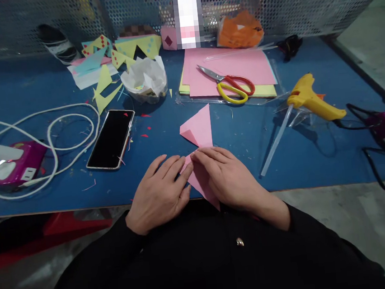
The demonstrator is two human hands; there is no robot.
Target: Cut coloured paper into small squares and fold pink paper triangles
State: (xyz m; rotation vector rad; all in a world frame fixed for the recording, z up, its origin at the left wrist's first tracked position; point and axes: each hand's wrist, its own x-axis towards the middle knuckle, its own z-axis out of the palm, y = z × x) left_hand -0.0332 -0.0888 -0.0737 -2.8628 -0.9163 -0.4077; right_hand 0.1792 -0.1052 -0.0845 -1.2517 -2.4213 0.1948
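Observation:
A piece of folded pink paper (199,128) lies at the front edge of the blue table, its upper part pointing away from me and its lower tip reaching past the edge. My left hand (162,188) rests flat on its left side, fingers stretched out. Across the paper's middle lies my right hand (227,173), fingers extended and pressing down on it. The fingertips of both hands meet near the narrow middle of the paper, which they partly cover. Neither hand is wrapped around anything.
Scissors (225,82) lie on a stack of coloured paper (239,65). To the right is a yellow glue gun (315,98) with a glue stick. A phone (112,138), a white cable (69,106), a scrap-filled bag (148,80) and paper cut-outs (138,47) stand left and behind.

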